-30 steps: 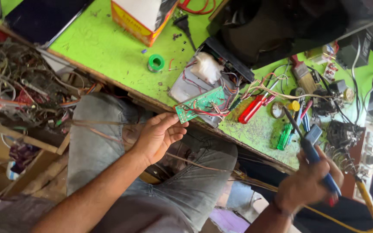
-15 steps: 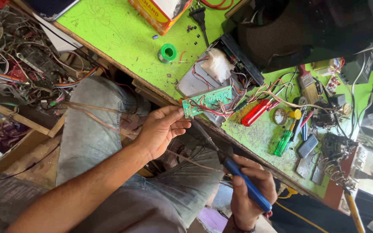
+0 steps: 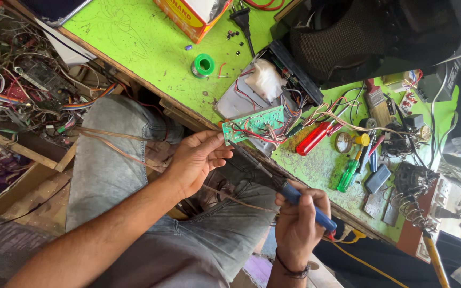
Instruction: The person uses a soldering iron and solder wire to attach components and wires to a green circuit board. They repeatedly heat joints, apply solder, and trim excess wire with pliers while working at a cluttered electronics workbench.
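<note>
My left hand (image 3: pixel 197 160) pinches the near corner of a green circuit board (image 3: pixel 254 124) that carries several red, black and white wires. It hangs at the edge of the green-topped bench (image 3: pixel 134 37). In my right hand (image 3: pixel 299 224) is a blue-handled soldering iron (image 3: pixel 294 194). Its dark shaft slants up and left, and the tip reaches the underside of the board, close to my left fingers. A yellow cord (image 3: pixel 364 261) trails from the handle's rear.
A green solder spool (image 3: pixel 203 65), an orange box (image 3: pixel 193 16) and a black plug (image 3: pixel 239 16) sit on the bench. Right of the board lie red (image 3: pixel 316 137) and green (image 3: pixel 348 175) screwdrivers, a brush (image 3: pixel 378 104) and small parts. Tangled wires (image 3: pixel 22 80) fill the left.
My right hand has carried the soldering iron from the far right to under the board, its tip now at the board. My left hand has kept hold of the board's corner.
</note>
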Tool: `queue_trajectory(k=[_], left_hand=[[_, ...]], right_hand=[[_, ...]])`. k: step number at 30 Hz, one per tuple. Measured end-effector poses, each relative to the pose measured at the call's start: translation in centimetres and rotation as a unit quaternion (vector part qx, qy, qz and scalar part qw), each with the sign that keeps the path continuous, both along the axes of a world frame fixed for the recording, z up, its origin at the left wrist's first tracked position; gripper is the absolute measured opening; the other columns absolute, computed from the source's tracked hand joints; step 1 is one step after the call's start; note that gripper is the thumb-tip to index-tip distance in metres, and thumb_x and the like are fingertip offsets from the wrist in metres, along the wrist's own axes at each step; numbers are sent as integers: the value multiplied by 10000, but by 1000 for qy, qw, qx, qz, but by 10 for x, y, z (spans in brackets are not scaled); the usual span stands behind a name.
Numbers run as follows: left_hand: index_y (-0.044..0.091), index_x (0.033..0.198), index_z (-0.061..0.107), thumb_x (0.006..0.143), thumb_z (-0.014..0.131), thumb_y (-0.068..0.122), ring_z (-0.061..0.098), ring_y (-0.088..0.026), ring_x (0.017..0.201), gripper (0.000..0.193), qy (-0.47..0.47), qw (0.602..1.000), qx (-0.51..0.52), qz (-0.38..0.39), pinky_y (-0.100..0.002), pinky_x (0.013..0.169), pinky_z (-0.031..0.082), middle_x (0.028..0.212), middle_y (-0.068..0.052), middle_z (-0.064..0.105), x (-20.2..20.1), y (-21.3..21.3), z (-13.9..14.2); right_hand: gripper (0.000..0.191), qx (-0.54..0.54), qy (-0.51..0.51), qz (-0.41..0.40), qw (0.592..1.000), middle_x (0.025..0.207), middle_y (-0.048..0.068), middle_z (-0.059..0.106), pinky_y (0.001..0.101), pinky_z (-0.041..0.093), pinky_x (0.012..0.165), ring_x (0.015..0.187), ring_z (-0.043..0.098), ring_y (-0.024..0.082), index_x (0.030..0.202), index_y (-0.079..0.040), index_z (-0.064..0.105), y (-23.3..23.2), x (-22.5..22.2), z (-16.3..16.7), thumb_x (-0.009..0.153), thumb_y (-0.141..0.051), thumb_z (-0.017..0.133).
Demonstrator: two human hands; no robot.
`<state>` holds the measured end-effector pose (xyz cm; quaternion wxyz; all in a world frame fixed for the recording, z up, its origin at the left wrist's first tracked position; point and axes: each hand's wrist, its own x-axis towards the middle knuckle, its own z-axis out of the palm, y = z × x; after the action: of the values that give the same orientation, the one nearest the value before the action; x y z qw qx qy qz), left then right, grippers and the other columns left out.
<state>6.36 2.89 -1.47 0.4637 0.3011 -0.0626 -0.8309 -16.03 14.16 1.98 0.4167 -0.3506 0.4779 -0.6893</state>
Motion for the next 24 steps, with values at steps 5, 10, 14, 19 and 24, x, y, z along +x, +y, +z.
queue_trajectory(k=[5, 10, 14, 19, 24], left_hand=[[50, 1064, 682, 973, 687, 245, 719, -153, 818, 216, 1, 1000, 2, 4, -293, 700, 565, 930, -70, 753, 0, -1, 3], [50, 1064, 687, 981, 679, 238, 722, -153, 812, 206, 5, 1000, 3, 5, -289, 693, 566, 920, -66, 749, 1, -1, 4], [53, 1058, 683, 985, 672, 236, 730, -155, 816, 197, 4, 1000, 4, 0, -288, 693, 570, 911, -65, 745, 2, -2, 4], [51, 1066, 682, 978, 674, 231, 732, -165, 816, 200, 9, 1000, 5, 4, -294, 690, 573, 910, -72, 747, 3, -2, 5], [47, 1067, 676, 978, 675, 227, 730, -166, 815, 201, 5, 1000, 12, 6, -298, 689, 571, 918, -78, 750, 2, -2, 6]], right_hand=[[142, 14, -25, 40, 999, 1155, 280, 699, 408, 589, 841, 892, 704, 303, 1080, 31, 570, -5, -13, 2, 1027, -53, 672], [204, 39, -16, 98, 994, 1216, 269, 695, 421, 580, 903, 977, 704, 306, 1077, 17, 591, -7, -23, 12, 935, 1, 737], [210, 44, -31, 104, 993, 1222, 290, 692, 419, 575, 902, 975, 701, 307, 1090, 14, 590, -10, -24, 13, 945, 0, 741], [180, 58, 4, 65, 996, 1174, 327, 710, 394, 596, 835, 873, 709, 291, 1075, 44, 600, -8, -22, 13, 969, -35, 723], [191, 40, -13, 62, 997, 1156, 304, 706, 367, 611, 836, 878, 725, 274, 1080, 30, 596, -10, -22, 9, 977, -65, 725]])
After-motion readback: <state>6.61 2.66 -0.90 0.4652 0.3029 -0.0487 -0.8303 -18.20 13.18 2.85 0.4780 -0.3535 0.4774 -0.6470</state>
